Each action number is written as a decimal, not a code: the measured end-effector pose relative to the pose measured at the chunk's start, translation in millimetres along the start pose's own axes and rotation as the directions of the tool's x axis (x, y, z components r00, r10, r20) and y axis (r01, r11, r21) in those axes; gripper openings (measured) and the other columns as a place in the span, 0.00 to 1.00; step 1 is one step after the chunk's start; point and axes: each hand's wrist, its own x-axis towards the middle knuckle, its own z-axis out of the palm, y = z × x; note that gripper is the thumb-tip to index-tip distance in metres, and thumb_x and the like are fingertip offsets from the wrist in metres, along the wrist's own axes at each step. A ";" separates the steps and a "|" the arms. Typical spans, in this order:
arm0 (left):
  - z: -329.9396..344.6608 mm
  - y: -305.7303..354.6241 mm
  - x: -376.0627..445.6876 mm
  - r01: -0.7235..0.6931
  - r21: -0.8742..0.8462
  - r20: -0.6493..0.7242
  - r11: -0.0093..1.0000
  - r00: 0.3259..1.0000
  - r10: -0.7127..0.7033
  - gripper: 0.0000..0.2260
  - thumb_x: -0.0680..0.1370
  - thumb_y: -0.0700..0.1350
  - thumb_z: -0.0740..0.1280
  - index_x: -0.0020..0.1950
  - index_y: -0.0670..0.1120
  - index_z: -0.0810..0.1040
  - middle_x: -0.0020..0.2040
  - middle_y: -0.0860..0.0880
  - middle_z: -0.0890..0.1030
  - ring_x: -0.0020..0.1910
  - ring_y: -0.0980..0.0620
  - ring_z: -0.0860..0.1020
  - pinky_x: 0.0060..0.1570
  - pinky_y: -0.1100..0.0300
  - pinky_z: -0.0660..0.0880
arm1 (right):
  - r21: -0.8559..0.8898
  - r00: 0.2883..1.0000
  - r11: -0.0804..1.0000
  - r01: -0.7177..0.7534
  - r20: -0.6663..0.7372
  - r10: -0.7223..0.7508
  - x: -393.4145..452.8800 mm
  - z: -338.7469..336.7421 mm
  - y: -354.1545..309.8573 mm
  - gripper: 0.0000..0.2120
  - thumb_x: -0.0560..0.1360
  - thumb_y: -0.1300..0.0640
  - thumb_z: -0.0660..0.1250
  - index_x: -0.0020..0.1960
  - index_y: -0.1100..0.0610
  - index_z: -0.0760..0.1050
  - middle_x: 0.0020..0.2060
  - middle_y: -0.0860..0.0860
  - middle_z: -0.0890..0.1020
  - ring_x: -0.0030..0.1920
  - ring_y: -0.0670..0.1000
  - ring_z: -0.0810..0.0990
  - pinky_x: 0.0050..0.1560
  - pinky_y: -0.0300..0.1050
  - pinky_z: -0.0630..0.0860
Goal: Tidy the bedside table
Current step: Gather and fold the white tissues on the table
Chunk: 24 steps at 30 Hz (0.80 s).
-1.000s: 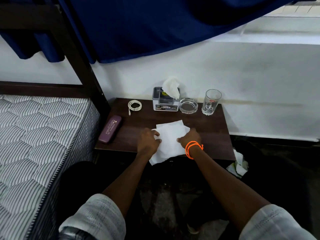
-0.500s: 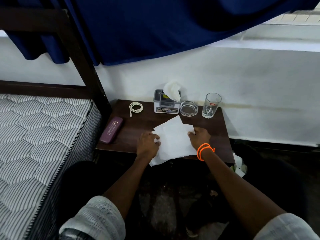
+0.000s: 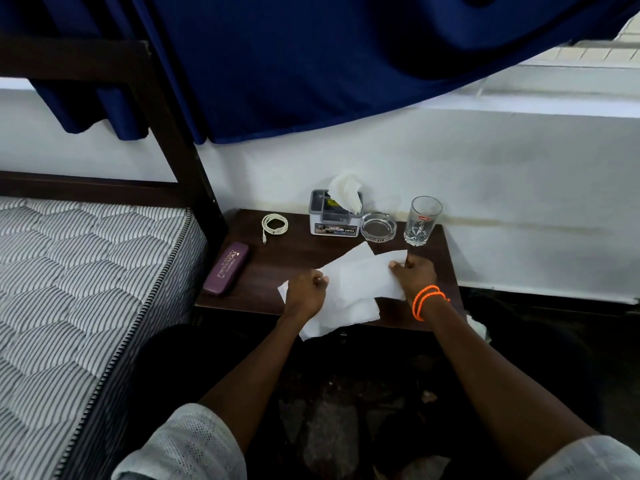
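1. My left hand [image 3: 306, 292] pinches the left edge of a white tissue sheet [image 3: 353, 289], its fingers curled under so I see only knuckles.
2. My right hand [image 3: 414, 275] grips the sheet's right edge, thumb up; the fingertips are hidden under the paper. Orange bands [image 3: 427, 301] circle that wrist.
3. The sheet is spread between both hands over the front of the dark wooden bench [image 3: 277, 265], and its lower corner hangs past the front edge. I cannot tell how many layers it has.
4. At the back of the bench stands a tissue box [image 3: 334, 220] with a tissue poking out; its label is too small to read fully.
5. Just beside it on the right sits a glass ashtray [image 3: 378, 227], then a drinking glass [image 3: 422, 220].
6. A coiled white cable [image 3: 274, 224] lies left of the box.
7. A purple spectacle case [image 3: 227, 267] lies near the left edge beside the striped mattress [image 3: 86, 271].
8. A blue curtain [image 3: 311, 64] cuts off the upper wall.
9. Something pale on the floor [image 3: 479, 327] under the bench's right end is mostly hidden by my arm.
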 end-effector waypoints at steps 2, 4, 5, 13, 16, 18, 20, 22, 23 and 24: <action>3.6 -2.4 0.4 0.001 -0.004 0.026 1.000 1.000 -0.001 0.10 0.80 0.44 0.68 0.59 0.42 0.82 0.57 0.43 0.85 0.60 0.45 0.80 0.62 0.56 0.73 | -0.069 0.999 0.998 0.001 0.034 0.001 1.0 1.1 3.9 0.10 0.74 0.61 0.72 0.54 0.61 0.84 0.49 0.59 0.86 0.48 0.56 0.84 0.57 0.50 0.80; 5.2 -4.0 0.9 0.021 -0.012 0.036 1.000 0.999 -0.021 0.11 0.80 0.44 0.68 0.61 0.42 0.82 0.58 0.44 0.84 0.61 0.46 0.80 0.63 0.59 0.72 | -0.141 0.996 0.989 -0.037 0.073 0.048 3.7 2.7 8.5 0.12 0.74 0.61 0.73 0.56 0.61 0.83 0.51 0.60 0.86 0.53 0.59 0.84 0.60 0.54 0.79; 5.3 -4.9 2.1 0.033 -0.018 0.042 0.999 0.999 -0.032 0.12 0.79 0.45 0.69 0.61 0.43 0.81 0.58 0.44 0.84 0.61 0.47 0.80 0.61 0.60 0.71 | -0.191 0.994 0.980 -0.051 0.089 0.069 5.2 3.2 9.9 0.12 0.73 0.60 0.73 0.56 0.62 0.83 0.51 0.60 0.86 0.54 0.60 0.84 0.60 0.55 0.79; -0.1 -20.8 12.3 -0.057 0.097 0.192 0.994 0.981 0.038 0.20 0.71 0.43 0.78 0.62 0.43 0.81 0.56 0.44 0.83 0.54 0.47 0.81 0.55 0.61 0.74 | -0.460 0.964 0.878 0.135 0.265 -0.010 17.8 10.0 3.1 0.11 0.74 0.52 0.73 0.44 0.61 0.83 0.43 0.58 0.85 0.47 0.58 0.83 0.49 0.47 0.75; 0.4 -22.7 13.5 -0.078 0.082 0.179 0.994 0.982 0.063 0.21 0.70 0.41 0.78 0.62 0.42 0.81 0.55 0.43 0.82 0.53 0.44 0.81 0.57 0.56 0.77 | -0.480 0.951 0.860 0.173 0.307 -0.020 20.1 17.1 -0.8 0.11 0.74 0.53 0.73 0.48 0.61 0.84 0.45 0.57 0.86 0.49 0.57 0.83 0.53 0.47 0.77; 0.8 -22.4 14.7 -0.073 0.061 0.160 0.995 0.985 0.062 0.23 0.69 0.39 0.78 0.63 0.41 0.79 0.53 0.41 0.81 0.52 0.42 0.80 0.57 0.52 0.77 | -0.509 0.939 0.832 0.221 0.341 -0.040 19.6 22.0 -3.8 0.11 0.73 0.54 0.74 0.52 0.58 0.84 0.46 0.54 0.85 0.48 0.54 0.81 0.49 0.43 0.74; 0.9 -22.1 16.6 -0.071 0.043 0.141 0.997 0.988 0.064 0.25 0.68 0.37 0.78 0.64 0.41 0.78 0.52 0.40 0.81 0.51 0.40 0.80 0.57 0.50 0.77 | -0.522 0.926 0.812 0.261 0.374 -0.057 19.0 27.2 -6.3 0.08 0.72 0.56 0.75 0.50 0.55 0.83 0.43 0.51 0.82 0.45 0.51 0.79 0.46 0.40 0.68; 0.3 -22.8 18.6 -0.079 0.036 0.119 0.996 0.990 0.075 0.25 0.67 0.36 0.79 0.63 0.40 0.78 0.52 0.40 0.81 0.51 0.41 0.80 0.57 0.52 0.76 | -0.508 0.922 0.818 0.270 0.382 -0.067 19.1 30.2 -6.4 0.06 0.71 0.57 0.75 0.48 0.54 0.83 0.41 0.49 0.80 0.45 0.50 0.78 0.46 0.39 0.67; -0.5 -23.7 19.4 -0.087 0.036 0.106 0.996 0.991 0.082 0.25 0.67 0.36 0.79 0.62 0.40 0.79 0.53 0.40 0.81 0.52 0.42 0.80 0.57 0.53 0.76 | -0.499 0.923 0.824 0.270 0.377 -0.075 19.1 31.0 -5.6 0.06 0.71 0.58 0.74 0.48 0.56 0.83 0.41 0.50 0.81 0.44 0.50 0.78 0.46 0.39 0.67; -1.4 -24.9 20.0 -0.097 0.038 0.095 0.995 0.991 0.093 0.25 0.66 0.36 0.80 0.62 0.40 0.80 0.54 0.41 0.81 0.52 0.43 0.80 0.57 0.55 0.76 | -0.489 0.927 0.831 0.265 0.368 -0.078 19.2 31.5 -4.9 0.06 0.71 0.59 0.74 0.48 0.57 0.84 0.40 0.50 0.81 0.44 0.50 0.78 0.46 0.39 0.68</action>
